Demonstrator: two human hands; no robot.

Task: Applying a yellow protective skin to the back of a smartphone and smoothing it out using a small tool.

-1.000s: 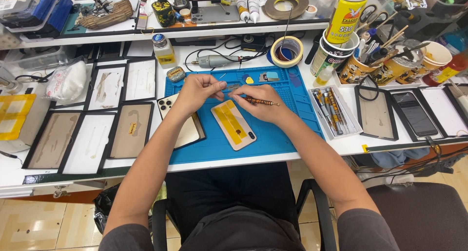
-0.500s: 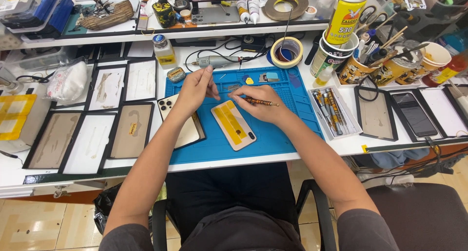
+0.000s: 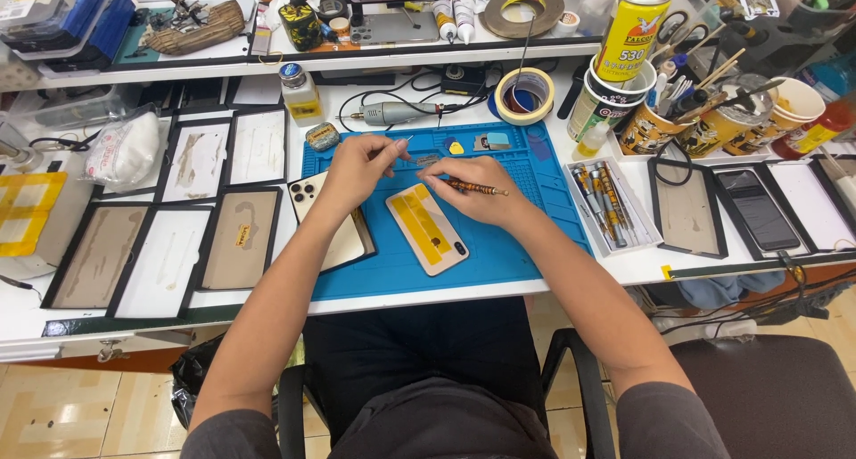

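Resting on the blue mat [image 3: 526, 245], both hands work just above one yellow-backed phone [image 3: 427, 229], which lies face down and tilted at the mat's centre.

Head view:
1. Right hand [image 3: 477, 190]: fingers closed on a thin screwdriver [image 3: 478, 189] with a ribbed brown-and-metal shaft, held nearly level, tip pointing left.
2. Left hand [image 3: 357, 166]: thumb and forefinger pinched together at the tips; whether they hold a small part is too small to tell. The two hands are near each other but apart.
3. Mat: flat, rubbery, rectangular, with moulded compartments along its far edge holding small bits.
4. A second phone [image 3: 314, 211], cream-backed with a dark camera cluster, lies partly under the left forearm at the mat's left edge.
5. Left of the mat: six dark-framed rectangular panels [image 3: 242, 238], in white, tan and grey, some stained.
6. Right of the mat: one shallow grey tray [image 3: 644, 216] of slim metal tools, one dark frame [image 3: 687, 211], one dark-screened phone [image 3: 758, 209].
7. Far side: one tape roll [image 3: 523, 96], cream with a blue core; one grey rotary tool [image 3: 392, 113]; one small yellow-labelled bottle [image 3: 300, 93]; one tall yellow spray can [image 3: 631, 31] with red lettering; four printed paper cups [image 3: 646, 129] stuffed with brushes and sticks.
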